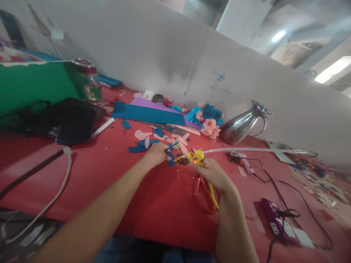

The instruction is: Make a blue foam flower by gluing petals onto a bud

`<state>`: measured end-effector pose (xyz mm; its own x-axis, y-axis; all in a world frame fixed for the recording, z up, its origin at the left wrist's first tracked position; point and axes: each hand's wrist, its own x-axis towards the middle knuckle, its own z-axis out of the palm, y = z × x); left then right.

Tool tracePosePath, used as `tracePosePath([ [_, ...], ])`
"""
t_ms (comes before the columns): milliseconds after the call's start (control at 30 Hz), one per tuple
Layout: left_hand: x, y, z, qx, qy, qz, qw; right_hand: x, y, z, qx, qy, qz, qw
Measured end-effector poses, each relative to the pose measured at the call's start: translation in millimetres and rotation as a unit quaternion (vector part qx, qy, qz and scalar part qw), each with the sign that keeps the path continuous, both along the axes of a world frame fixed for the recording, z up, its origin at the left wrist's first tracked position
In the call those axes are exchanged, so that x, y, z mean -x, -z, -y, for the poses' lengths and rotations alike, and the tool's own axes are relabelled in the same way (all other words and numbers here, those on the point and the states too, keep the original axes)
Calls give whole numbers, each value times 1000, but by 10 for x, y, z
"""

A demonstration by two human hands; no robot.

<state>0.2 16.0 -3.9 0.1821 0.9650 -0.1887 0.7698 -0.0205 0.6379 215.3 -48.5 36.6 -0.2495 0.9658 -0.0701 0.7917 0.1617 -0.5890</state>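
My left hand (157, 153) is closed in a pinch on a small blue paper piece (170, 155) over the red table (109, 175). My right hand (212, 173) grips a yellow glue gun (193, 157), its tip pointed left at the blue piece and almost touching it. A long clear glue stick (255, 149) sticks out of the gun's back toward the right. Cut pink and blue paper bits (161, 137) lie just behind my hands.
Blue and purple sheets (148, 113), paper flowers (207, 118) and a steel jug (241, 126) stand at the back by the white wall. A black bag (65, 120), green box and jar sit left. Red-handled scissors (204, 193), a purple power strip (276, 221) and cables lie right.
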Motion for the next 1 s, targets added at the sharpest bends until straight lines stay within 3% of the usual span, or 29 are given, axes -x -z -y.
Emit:
tracePosePath([
  [233, 4, 23, -6, -24, 11, -18, 999, -41, -1, -20, 9, 10, -6, 1000],
  [433, -4, -22, 2, -14, -5, -19, 1000, -206, 42, -79, 65, 60, -111, 990],
  [733, 19, -67, 36, 2, 24, 102, 994, -546, 274, -276, 73, 238, -233, 940],
  [900, 13, 39, -1, 9, 27, 179, 984, -606, 425, -387, 77, 291, -187, 935],
  [1000, 22, 125, -48, 12, 34, 209, 977, -680, 484, -402, 37, 296, -89, 950],
])
